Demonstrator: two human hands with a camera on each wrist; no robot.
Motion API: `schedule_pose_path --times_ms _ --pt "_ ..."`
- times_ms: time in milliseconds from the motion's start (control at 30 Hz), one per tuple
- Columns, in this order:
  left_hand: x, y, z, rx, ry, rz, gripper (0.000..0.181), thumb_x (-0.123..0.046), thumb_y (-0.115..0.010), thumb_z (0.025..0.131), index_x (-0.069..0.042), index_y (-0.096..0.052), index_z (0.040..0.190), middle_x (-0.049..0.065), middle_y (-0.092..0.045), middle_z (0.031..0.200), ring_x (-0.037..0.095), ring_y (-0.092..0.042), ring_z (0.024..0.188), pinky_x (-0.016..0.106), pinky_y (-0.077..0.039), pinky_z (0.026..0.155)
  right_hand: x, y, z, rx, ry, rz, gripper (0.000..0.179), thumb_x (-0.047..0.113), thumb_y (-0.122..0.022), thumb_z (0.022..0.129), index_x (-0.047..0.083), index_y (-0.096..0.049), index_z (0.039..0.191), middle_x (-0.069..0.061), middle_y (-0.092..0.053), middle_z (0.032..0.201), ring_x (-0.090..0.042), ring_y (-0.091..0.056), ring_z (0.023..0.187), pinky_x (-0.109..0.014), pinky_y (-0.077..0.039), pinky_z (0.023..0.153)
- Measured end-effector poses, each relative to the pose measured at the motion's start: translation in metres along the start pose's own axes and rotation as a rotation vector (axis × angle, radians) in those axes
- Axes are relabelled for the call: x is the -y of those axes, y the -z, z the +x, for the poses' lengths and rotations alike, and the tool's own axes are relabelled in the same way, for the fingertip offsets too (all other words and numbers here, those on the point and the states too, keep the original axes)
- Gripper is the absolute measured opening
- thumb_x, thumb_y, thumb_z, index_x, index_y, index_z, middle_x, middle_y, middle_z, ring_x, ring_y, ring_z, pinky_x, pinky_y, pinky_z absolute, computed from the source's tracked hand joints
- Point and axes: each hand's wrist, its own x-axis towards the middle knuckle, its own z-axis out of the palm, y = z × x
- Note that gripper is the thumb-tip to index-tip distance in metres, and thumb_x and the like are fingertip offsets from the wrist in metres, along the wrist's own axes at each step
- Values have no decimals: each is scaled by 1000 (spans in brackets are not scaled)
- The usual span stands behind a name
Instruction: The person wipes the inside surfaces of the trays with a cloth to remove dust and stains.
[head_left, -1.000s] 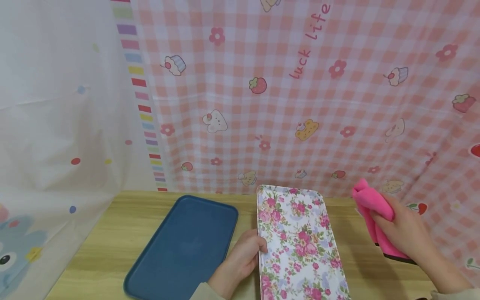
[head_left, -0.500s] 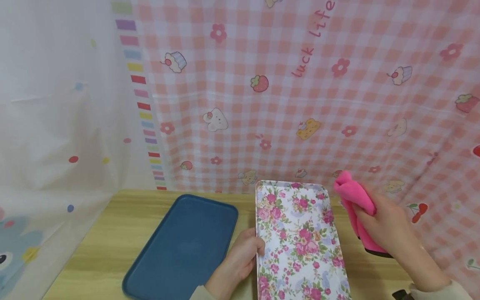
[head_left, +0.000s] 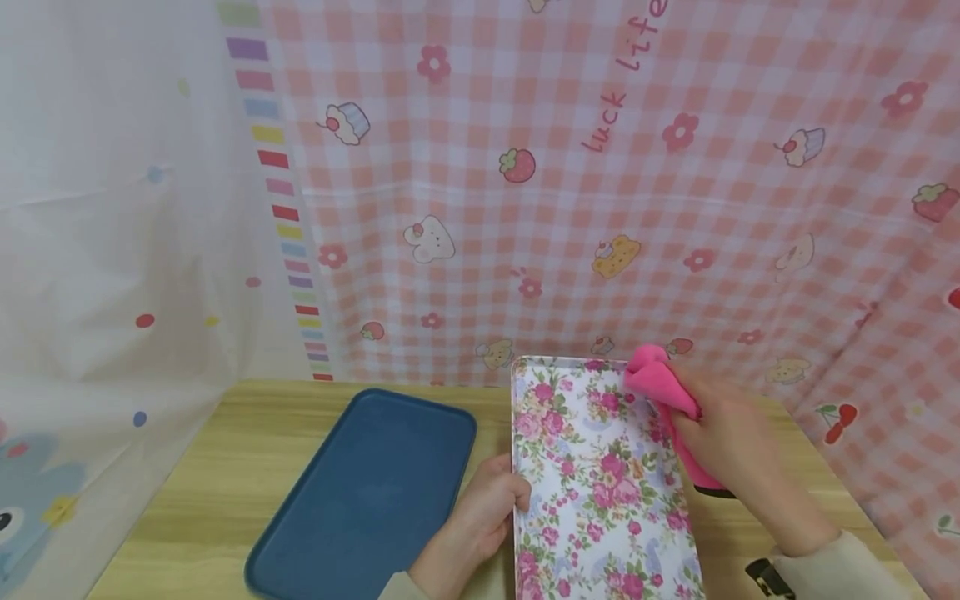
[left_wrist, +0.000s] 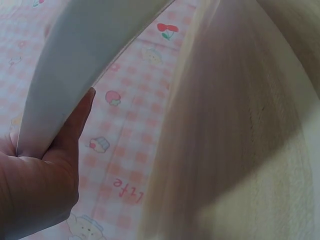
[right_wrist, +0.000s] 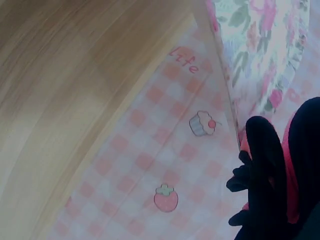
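A white tray printed with pink roses (head_left: 600,483) is held raised off the table, its plain pale underside (left_wrist: 75,65) facing the left wrist camera. My left hand (head_left: 483,517) grips its left edge, thumb over the front and fingers behind. In my right hand (head_left: 731,433) is a bunched bright pink cloth (head_left: 660,387) with a black edge. The cloth overlaps the tray's upper right corner in the head view. In the right wrist view, dark shapes with pink between them (right_wrist: 291,185) lie right at the tray's edge, partly hiding it.
A dark blue tray (head_left: 367,500) lies flat on the wood-grain table (head_left: 202,475), left of my left hand. A pink checked curtain (head_left: 465,200) hangs behind the table and along the right side. A white curtain (head_left: 112,250) hangs on the left.
My right hand has moved left with the pink cloth, from beside the floral tray to its upper right corner. The floral tray has tipped up slightly; my left hand keeps its grip.
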Motion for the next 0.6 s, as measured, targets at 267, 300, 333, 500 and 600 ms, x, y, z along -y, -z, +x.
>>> schedule_pose_path --times_ms 267,300,333,500,600 --pt "1 -1 0 -6 -14 1 71 11 -43 58 10 -64 126 4 -70 104 17 -63 94 25 -51 72 11 -9 6 92 14 -34 53 16 -77 93 4 -64 143 -17 -73 94 -24 -62 70 -48 -53 62" --pt "1 -2 0 -9 -19 5 71 11 -43 58 10 -64 126 4 -70 105 17 -62 94 25 -51 72 12 -10 7 108 10 -31 54 17 -77 94 3 -63 144 -18 -73 95 -25 -64 71 -49 -54 63" --pt "1 -2 0 -13 -20 9 71 11 -43 58 10 -64 125 4 -71 104 16 -63 94 25 -51 71 13 -10 8 120 1 -29 54 17 -76 94 3 -63 144 -18 -73 93 -24 -62 69 -47 -53 61" --pt "0 -3 0 -20 -11 23 71 11 -44 57 9 -66 124 4 -75 104 16 -67 95 25 -52 73 20 -13 12 149 -17 -3 47 17 -74 94 1 -65 138 -10 -66 78 -20 -57 63 -40 -46 57" --pt "-1 -3 -1 -21 -3 27 71 11 -44 57 8 -67 124 4 -76 105 16 -68 95 26 -52 74 23 -14 14 146 -18 17 42 15 -72 94 0 -67 133 -5 -61 72 -17 -52 59 -35 -43 55"
